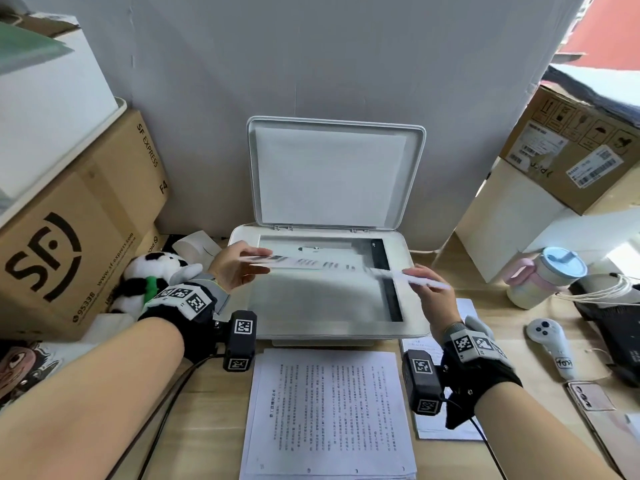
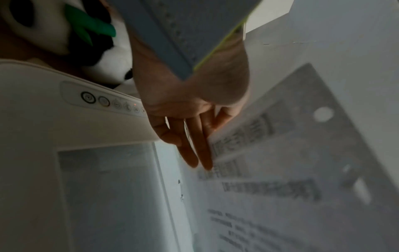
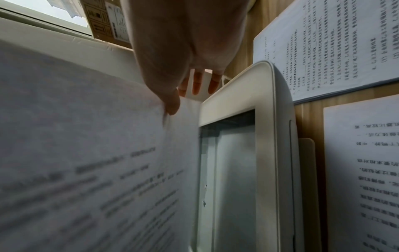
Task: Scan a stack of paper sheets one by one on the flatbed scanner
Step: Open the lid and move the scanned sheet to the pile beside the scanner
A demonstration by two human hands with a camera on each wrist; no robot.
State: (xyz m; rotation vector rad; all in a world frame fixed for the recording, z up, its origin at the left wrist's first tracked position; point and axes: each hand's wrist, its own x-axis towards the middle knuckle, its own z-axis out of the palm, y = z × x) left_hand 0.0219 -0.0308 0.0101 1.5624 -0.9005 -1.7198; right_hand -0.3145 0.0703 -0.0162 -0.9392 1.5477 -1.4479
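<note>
A white flatbed scanner (image 1: pixel 412 327) stands on the desk with its lid (image 1: pixel 332 174) raised against the wall and its glass bare. Both hands hold one printed sheet (image 1: pixel 329 264) level above the glass, seen nearly edge-on and blurred. My left hand (image 1: pixel 239 266) pinches the sheet's left edge; in the left wrist view its fingers (image 2: pixel 194 150) lie under the sheet (image 2: pixel 280 170). My right hand (image 1: pixel 427 287) pinches the right edge, thumb on top of the sheet (image 3: pixel 86 153) in the right wrist view. A stack of printed sheets (image 1: pixel 329 410) lies in front of the scanner.
More printed sheets (image 1: pixel 460 393) lie right of the stack. A plush panda (image 1: pixel 156 271) and cardboard boxes (image 1: pixel 79 237) crowd the left. On the right are boxes (image 1: pixel 571 150), a lidded cup (image 1: pixel 543 278), a white controller (image 1: pixel 554 344) and a black device (image 1: pixel 609 317).
</note>
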